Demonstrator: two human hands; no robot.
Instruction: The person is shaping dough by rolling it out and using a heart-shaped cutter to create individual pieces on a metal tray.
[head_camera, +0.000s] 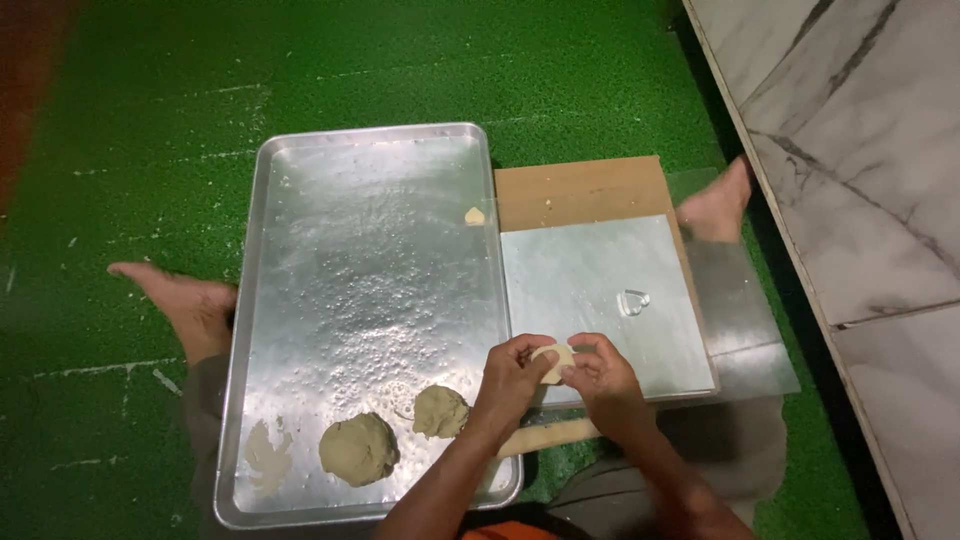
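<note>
My left hand (512, 378) and my right hand (598, 372) meet over the near edge of a clear plastic sheet (600, 290) on a wooden board (580, 188). Both pinch a small pale dough piece (553, 362) between their fingers. A clear heart-shaped cutter (632, 301) lies on the sheet, beyond my right hand. To the left, a large metal tray (370, 250) holds two grey-brown dough lumps (359, 449) (440, 411) near its front edge and one small pale dough shape (475, 216) by its right rim.
Green artificial turf (150, 120) covers the floor. My bare feet rest on it, one left of the tray (185, 305), one right of the board (716, 207). A marble surface (860, 150) runs along the right. A wooden rolling pin (545, 436) lies below my hands.
</note>
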